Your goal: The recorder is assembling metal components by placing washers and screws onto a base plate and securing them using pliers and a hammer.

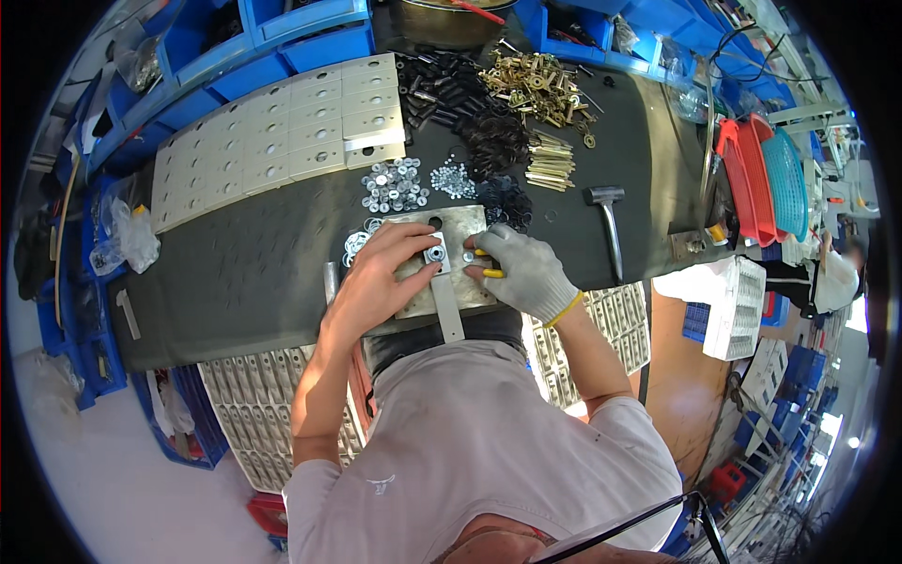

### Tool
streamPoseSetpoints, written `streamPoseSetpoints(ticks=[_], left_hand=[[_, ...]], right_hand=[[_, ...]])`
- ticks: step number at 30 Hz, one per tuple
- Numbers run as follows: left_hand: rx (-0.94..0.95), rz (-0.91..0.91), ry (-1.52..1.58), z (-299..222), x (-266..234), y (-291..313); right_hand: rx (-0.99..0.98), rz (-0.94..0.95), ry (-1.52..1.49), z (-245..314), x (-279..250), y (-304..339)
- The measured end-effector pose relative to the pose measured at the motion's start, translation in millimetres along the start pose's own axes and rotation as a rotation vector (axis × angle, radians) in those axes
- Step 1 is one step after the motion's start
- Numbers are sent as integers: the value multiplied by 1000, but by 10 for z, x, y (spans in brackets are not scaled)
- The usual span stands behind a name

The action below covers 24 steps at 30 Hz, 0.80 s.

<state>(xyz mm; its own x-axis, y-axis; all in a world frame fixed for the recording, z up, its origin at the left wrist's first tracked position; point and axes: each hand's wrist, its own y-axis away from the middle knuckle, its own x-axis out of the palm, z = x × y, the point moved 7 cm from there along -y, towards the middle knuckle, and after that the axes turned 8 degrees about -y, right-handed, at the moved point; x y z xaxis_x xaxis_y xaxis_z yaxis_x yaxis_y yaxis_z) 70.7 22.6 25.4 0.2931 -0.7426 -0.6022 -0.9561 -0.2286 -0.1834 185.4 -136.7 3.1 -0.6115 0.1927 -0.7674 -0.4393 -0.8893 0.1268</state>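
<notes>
**Both hands on the plate: seating a small metal fitting**

Here we are over the dark-topped desk [244, 273], and the action is dead centre. A flat grey square metal plate [465, 230] lies at the near edge, and on it sits a small silvery square fitting with a round hole [436, 254], at the top of a narrow grey metal strip [448, 310] that runs back over the desk edge.

The bare left hand [376, 277] is curled over the plate, fingers pressing down beside the fitting. The right hand in a grey knit glove with a yellow cuff [521, 273] has its fingers closed lightly on a small yellow-handled piece right against the fitting; exactly what it pinches I cannot tell.

To do this well, I'd say: keep the left hand pinning the plate so nothing slides, line the fitting's hole square over the strip, and keep the fingertips off the hole itself.

Now the containers. Blue plastic bins [319, 42] line the far side, contents mostly hidden. A round metal bowl [451, 23] sits top centre; what's inside is unclear. Off right, red and teal mesh baskets [766, 174] stand stacked on edge. A clear plastic bag [132, 235] rests at the left.
</notes>
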Motion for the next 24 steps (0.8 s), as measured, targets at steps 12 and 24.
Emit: streamPoseSetpoints(ticks=[12,24], left_hand=[[11,49,-1,35,15,-18],[23,33,-61,-32,-32,-13]], right_hand=[[-14,-87,-34,-19,-10,12],[29,-45,-7,-44,30,-18]])
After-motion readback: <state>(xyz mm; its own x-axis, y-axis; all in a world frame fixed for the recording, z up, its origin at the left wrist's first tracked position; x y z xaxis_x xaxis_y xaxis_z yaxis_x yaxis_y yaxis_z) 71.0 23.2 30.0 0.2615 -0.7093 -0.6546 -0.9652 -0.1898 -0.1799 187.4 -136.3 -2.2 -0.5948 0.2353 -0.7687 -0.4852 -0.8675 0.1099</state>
